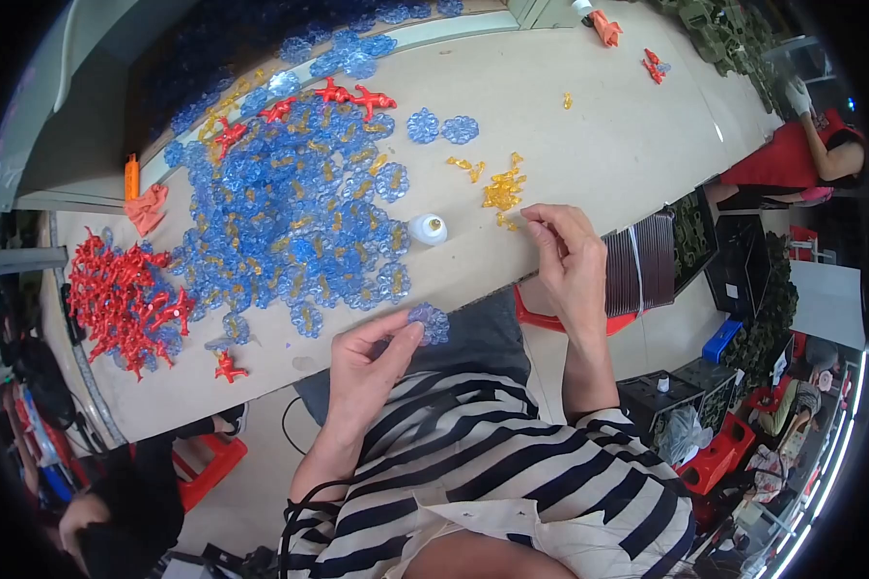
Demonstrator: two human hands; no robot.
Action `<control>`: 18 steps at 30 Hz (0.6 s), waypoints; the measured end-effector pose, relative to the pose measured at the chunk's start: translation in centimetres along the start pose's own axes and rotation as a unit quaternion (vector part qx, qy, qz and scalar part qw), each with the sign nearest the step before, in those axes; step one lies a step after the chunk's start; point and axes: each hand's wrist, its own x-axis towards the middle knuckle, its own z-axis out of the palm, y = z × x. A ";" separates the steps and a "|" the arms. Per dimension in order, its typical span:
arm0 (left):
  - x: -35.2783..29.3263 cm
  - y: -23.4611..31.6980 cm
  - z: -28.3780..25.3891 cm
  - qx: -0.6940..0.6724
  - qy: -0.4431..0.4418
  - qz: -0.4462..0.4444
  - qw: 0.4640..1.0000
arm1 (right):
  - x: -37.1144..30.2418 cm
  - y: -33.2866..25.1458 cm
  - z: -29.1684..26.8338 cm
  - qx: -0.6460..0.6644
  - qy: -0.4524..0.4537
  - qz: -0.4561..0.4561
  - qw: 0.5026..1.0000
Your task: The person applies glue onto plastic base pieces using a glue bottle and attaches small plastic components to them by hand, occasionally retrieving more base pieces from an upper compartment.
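My left hand (pixel 369 365) pinches a translucent blue flower-shaped plastic piece (pixel 429 323) between thumb and fingers, just off the table's near edge. To the right, my right hand (pixel 572 253) is closed, thumb and forefinger drawn together beside a small pile of yellow plastic pieces (pixel 501 193). Whether a small piece is between those fingertips cannot be made out. A small white bottle (pixel 427 230) stands on the table between the yellow pile and a large heap of blue flower-shaped pieces (pixel 290 203), many with yellow parts on them.
Red figure-like plastic pieces (pixel 121 299) are heaped at the left end of the table (pixel 608 125). An orange cloth (pixel 147 209) and an orange-handled tool (pixel 132 178) lie behind them. Far right, a person in red (pixel 811 154) works with gloved hands. Another person sits at lower left.
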 end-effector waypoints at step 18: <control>-0.4 0.0 0.2 -0.017 0.016 0.030 0.999 | -3.8 -5.1 2.1 0.194 -0.132 -0.113 0.966</control>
